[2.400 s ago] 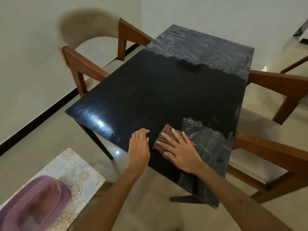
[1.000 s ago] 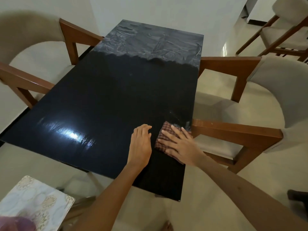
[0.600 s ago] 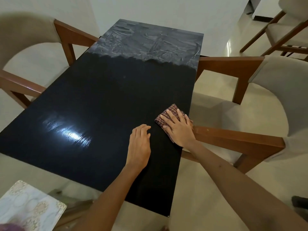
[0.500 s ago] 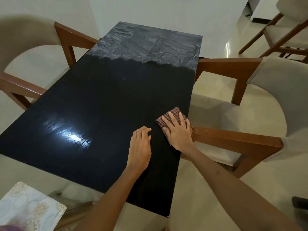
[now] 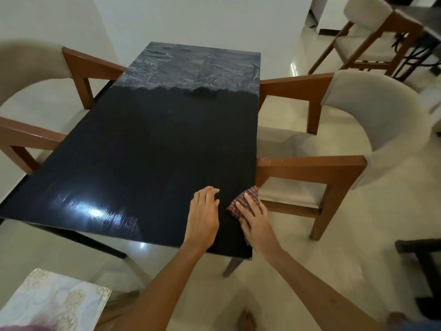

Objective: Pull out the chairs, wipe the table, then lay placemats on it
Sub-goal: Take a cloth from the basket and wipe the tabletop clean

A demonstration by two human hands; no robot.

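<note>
a view from above and behind two bare arms reaching onto a glossy black rectangular table surface (image 5: 133, 149). the right hand (image 5: 254, 224) lies flat on a small folded red-and-dark checked cloth (image 5: 243, 201), its fingers (image 5: 245, 207) straight and spread a little, pressing the cloth down at the surface's right edge near the closest corner. part of the cloth shows beyond the fingertips and to their left. the left hand (image 5: 204, 217) rests palm down on the bare surface just to the left of the cloth, apart from it, with its fingers (image 5: 207, 194) straight, close together and holding nothing.

far beyond the fingers, the distant end of the surface shows a grey, wrinkled-looking sheen. a bright glare lies well to the left of the left hand, near the closest edge.

to the right of the right hand, a brown wooden armchair with a pale grey padded seat and curved back (image 5: 334, 144) stands beside the surface, one armrest close to the edge just past the cloth. a matching armchair (image 5: 35, 91) stands along the left side, well away from the hands. a pale placemat with a gold floral pattern (image 5: 55, 304) lies low at the left, nearer than the left forearm, off the surface. a bare foot (image 5: 247, 320) shows on the light tiled floor (image 5: 298, 266) between the forearms.
</note>
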